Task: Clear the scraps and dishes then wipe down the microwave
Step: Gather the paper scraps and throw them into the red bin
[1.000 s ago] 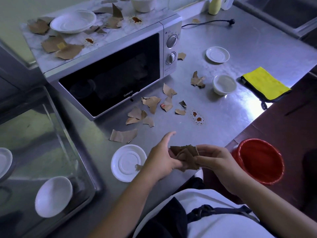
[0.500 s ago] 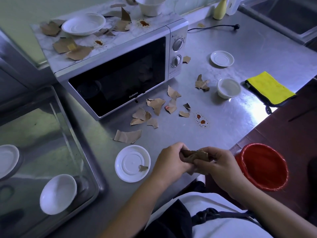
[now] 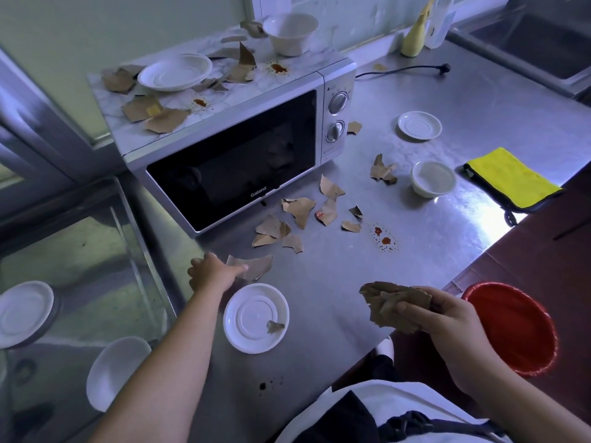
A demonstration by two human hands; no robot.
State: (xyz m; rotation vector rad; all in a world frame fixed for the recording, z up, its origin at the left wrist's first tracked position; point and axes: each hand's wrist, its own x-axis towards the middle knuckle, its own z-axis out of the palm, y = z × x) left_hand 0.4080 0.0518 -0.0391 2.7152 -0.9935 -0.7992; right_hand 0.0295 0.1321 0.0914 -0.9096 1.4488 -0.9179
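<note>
Now right hand [image 3: 447,318], lower right, is clamping the crumpled brown paper wad [image 3: 393,303] near the round red plastic bin [image 3: 518,330]. Left hand [image 3: 211,271], having let go, is touching a torn brown paper scrap [image 3: 257,266] mid-left, grip unclear. Beyond, littered silver microwave [image 3: 240,148] is waiting.

Left hand [image 3: 212,273] and right hand [image 3: 447,318] are bare, forearms too. White top [image 3: 399,399] down low, black panel [image 3: 339,423] in front, dark buckled strap [image 3: 415,422] running across it.
</note>
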